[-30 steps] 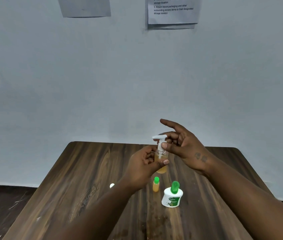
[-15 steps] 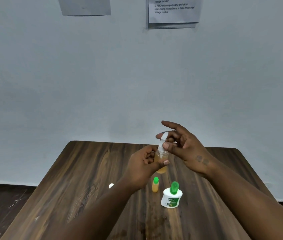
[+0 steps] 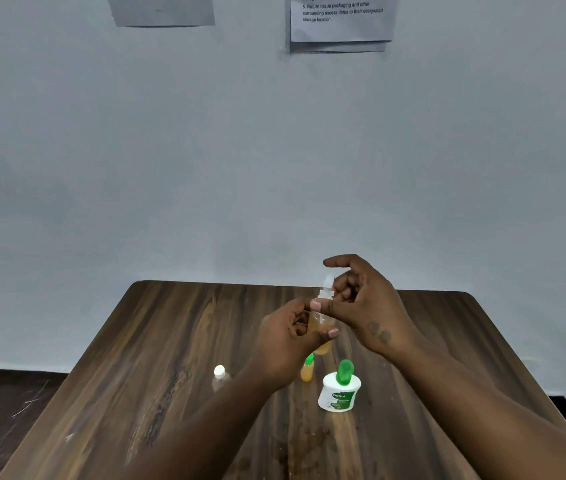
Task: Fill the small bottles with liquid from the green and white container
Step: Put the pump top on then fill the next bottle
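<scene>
A dark wood-grain table (image 3: 136, 358) met a pale grey wall (image 3: 274, 168), its printed paper sheets (image 3: 340, 19) cut off above. On the table stood the green and white plastic container (image 3: 339, 393), beside a small green-capped amber bottle (image 3: 307, 370). The left hand (image 3: 285, 344) gripped a clear pump bottle (image 3: 321, 325) — the right hand (image 3: 364, 306) pinched its blurred white top (image 3: 328, 284); a clear white-capped bottle (image 3: 220, 375) looked faint.
</scene>
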The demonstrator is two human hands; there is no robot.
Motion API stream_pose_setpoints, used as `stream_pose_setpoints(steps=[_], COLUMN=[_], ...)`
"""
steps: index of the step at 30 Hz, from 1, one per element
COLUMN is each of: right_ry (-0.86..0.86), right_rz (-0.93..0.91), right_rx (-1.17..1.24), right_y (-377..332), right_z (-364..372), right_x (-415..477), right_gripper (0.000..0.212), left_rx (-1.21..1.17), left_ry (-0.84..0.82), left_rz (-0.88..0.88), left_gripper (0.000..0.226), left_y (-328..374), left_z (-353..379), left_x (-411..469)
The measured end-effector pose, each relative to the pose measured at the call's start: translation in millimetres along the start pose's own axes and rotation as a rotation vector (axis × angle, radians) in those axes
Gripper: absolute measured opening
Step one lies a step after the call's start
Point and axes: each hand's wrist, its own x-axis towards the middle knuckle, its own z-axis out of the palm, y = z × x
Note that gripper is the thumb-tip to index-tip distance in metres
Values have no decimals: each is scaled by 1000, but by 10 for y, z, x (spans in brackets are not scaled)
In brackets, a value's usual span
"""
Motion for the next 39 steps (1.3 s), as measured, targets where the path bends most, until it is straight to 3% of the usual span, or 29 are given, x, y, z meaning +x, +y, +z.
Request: stream_pose_setpoints(steps=[2, 7, 14, 25, 34, 39], right_ry=[-38, -399, -137, -363, -132, -324], right_rz=[4, 25, 14, 26, -46, -55], right_rx=[15, 288, -214, 98, -203, 27], right_y=[21, -29, 55, 11, 117, 59], right_z=[-24, -270, -186, -339, -122, -241], right_x=[1, -11, -45, 1, 51, 105], right_gripper=[60, 71, 62, 65, 45, 50], left_rx=[2, -7, 39, -19, 6, 1], left_ry=[-3, -55, -65, -65, -53, -24], left_rz=[-14, -38, 0, -67, -16, -35], left_gripper=[32, 34, 30, 30, 33, 29], left_y=[-29, -29, -10, -51, -74, -91], left_z=[10, 7, 129, 139, 95, 5], left_x=[-7, -11, -23, -11, 38, 73])
